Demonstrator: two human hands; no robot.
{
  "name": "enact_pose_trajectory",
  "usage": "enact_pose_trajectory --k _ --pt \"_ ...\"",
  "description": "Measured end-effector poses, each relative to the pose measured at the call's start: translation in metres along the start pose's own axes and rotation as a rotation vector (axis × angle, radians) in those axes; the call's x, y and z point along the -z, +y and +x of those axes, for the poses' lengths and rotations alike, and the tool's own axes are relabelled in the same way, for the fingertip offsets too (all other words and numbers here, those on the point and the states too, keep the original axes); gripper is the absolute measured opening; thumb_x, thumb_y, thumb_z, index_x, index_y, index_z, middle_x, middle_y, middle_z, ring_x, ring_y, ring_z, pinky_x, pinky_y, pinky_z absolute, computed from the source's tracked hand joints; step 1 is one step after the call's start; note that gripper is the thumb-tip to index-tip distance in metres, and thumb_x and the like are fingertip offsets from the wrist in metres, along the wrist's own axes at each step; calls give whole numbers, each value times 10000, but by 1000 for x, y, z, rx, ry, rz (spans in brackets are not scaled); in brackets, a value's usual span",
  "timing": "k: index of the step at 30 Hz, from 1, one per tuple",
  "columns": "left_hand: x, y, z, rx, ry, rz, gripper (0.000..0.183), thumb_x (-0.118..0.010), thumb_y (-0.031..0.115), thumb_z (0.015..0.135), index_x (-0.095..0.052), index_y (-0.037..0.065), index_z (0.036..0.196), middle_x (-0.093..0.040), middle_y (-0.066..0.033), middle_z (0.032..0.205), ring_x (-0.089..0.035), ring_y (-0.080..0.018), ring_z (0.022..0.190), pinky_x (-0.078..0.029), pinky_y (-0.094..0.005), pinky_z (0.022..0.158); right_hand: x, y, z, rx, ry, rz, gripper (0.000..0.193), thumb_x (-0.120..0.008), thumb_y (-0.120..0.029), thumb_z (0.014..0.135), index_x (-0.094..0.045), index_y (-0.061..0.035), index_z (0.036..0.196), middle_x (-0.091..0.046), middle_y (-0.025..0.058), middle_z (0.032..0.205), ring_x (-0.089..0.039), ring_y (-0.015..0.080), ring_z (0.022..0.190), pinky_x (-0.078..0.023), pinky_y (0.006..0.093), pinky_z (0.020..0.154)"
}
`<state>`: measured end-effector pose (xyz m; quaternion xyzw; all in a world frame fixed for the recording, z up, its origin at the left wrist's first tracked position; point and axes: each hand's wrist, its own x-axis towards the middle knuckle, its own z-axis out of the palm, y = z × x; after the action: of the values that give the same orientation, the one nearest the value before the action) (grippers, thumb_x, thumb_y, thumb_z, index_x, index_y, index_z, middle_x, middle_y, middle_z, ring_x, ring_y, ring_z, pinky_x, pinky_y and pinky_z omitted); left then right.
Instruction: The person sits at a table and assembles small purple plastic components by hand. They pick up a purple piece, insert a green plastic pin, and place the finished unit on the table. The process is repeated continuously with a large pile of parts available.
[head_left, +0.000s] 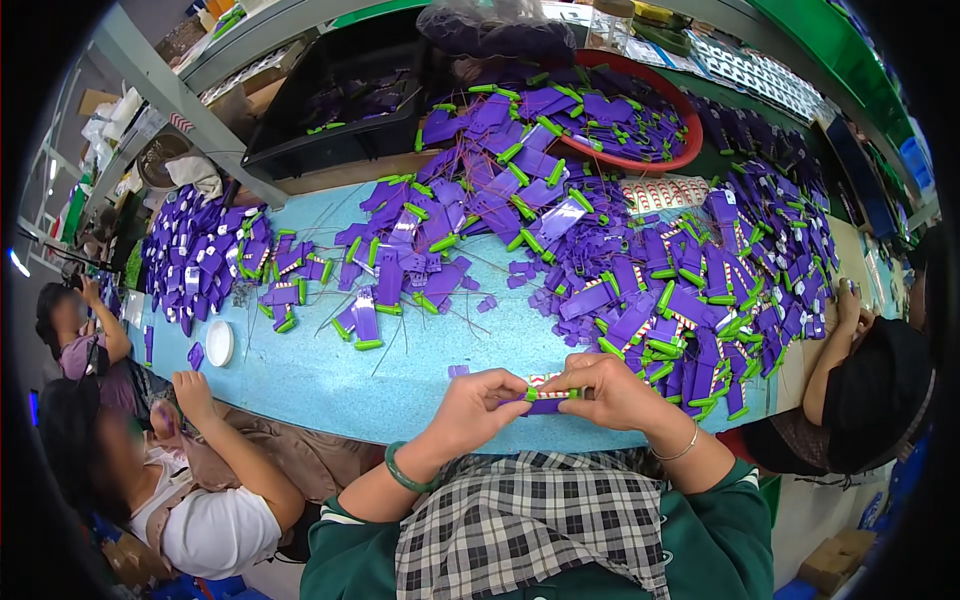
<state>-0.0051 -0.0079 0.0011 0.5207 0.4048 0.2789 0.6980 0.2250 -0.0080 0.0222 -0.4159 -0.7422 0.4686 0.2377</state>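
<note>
Close to the table's near edge, both hands hold one small purple plastic piece (545,406) with green ends and a red-and-white striped strip along it. My left hand (478,408) pinches its left end between thumb and fingers. On the other end, my right hand (612,394) is closed, thumb and forefinger pressed at the strip. Fingertips cover part of the piece. Just right of my hands begins a large heap of similar purple and green pieces (640,310), many with striped strips. A small purple scrap (458,371) lies beyond my left hand.
On the light blue table (420,385), more purple parts (200,255) are heaped at the left, near a white bowl (219,344). A red basin (690,125) and a black bin (290,150) stand at the back. Co-workers sit left and right.
</note>
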Motion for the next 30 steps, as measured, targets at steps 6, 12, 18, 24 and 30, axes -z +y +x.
enact_pose_trajectory --k 6,12,18,24,30 --pt "3 1 1 -60 44 -419 172 -694 32 808 -616 -13 954 -635 -41 946 -591 -94 859 -491 -263 765 -46 -9 13 -1 293 556 308 -781 -68 724 -654 -24 1001 -614 60 784 -608 128 743 -466 223 629" --pt "20 30 -20 -315 52 238 106 -712 45 769 -637 17 839 -618 -39 939 -587 -109 816 -461 -244 723 -13 -29 37 279 91 -8 215 -728 -103 762 -636 -68 953 -618 75 782 -620 217 672 -501 319 588" --pt "55 55 -35 -390 91 653 113 -697 6 717 -643 -6 815 -618 -68 776 -593 -152 708 -453 -270 634 -20 -36 63 368 92 -380 102 -663 -175 771 -619 -83 773 -596 68 783 -619 251 675 -481 367 544" --pt "102 65 -64 -605 841 62 75 -556 91 919 -571 21 941 -620 -52 767 -543 -94 659 -450 -243 622 -33 -9 86 308 211 -845 52 -587 -103 700 -597 -73 741 -536 38 740 -568 205 745 -492 325 582" --pt "92 48 -51 -719 764 -126 141 -440 115 981 -454 41 1099 -544 -75 821 -547 -173 759 -474 -333 694 -83 -10 98 468 72 -865 143 -603 -113 693 -616 -78 831 -536 33 801 -537 201 848 -484 310 640"
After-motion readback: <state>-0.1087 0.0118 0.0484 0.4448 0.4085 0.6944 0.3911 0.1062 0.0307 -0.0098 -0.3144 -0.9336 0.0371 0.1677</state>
